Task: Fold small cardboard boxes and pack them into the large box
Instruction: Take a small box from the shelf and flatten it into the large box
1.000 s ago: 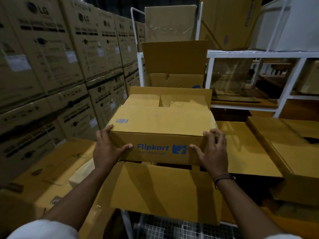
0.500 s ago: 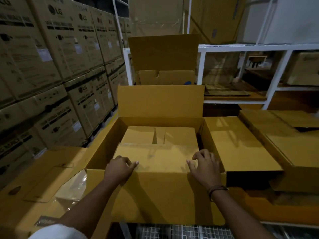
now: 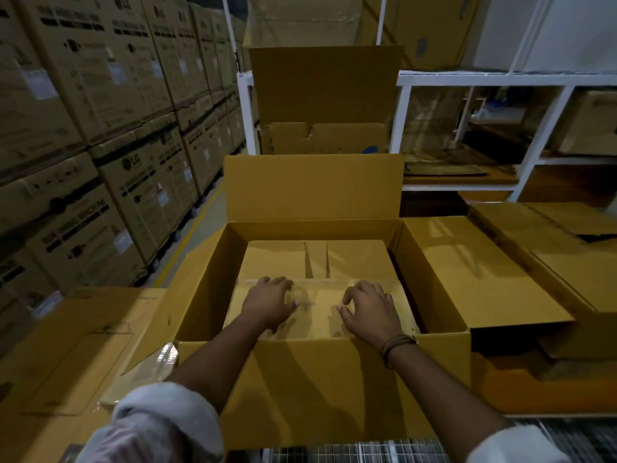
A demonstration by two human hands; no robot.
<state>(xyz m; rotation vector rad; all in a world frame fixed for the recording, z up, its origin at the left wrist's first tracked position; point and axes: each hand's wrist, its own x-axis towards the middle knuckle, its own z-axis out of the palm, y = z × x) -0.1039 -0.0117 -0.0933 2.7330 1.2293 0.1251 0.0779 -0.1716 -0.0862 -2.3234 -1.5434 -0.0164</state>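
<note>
Warehouse aisle, stacked cartons; small box inside large box, under left hand and right hand, both unclenched.

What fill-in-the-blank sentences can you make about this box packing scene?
The left hand and right hand touch a small box lying ____ the large box.
A wristband sits on the ____ wrist.
The large box's top is ____.
Missing: inside; right; open.
</note>
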